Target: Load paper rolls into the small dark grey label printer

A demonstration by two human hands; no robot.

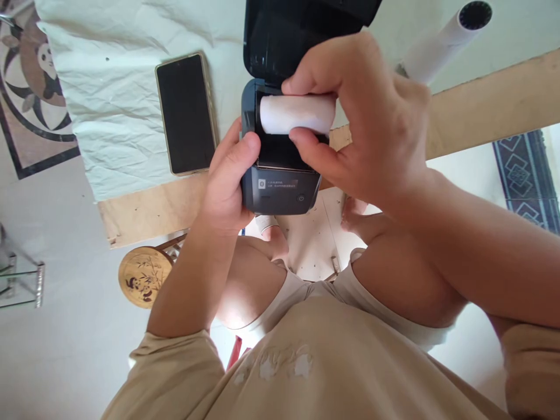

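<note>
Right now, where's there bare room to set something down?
The cloth is bare left of the phone and between phone and open lid. The printer is crowded: left hand holding it, right hand gripping the roll.

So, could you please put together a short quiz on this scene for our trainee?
1. Which hand grips the white roll?
2. True or false: the lid of the black device is open.
3. What lies on the pale green cloth?
A) a phone
B) scissors
C) a spoon

Key:
1. The right hand; the left hand holds the black device.
2. True.
3. A.
</note>
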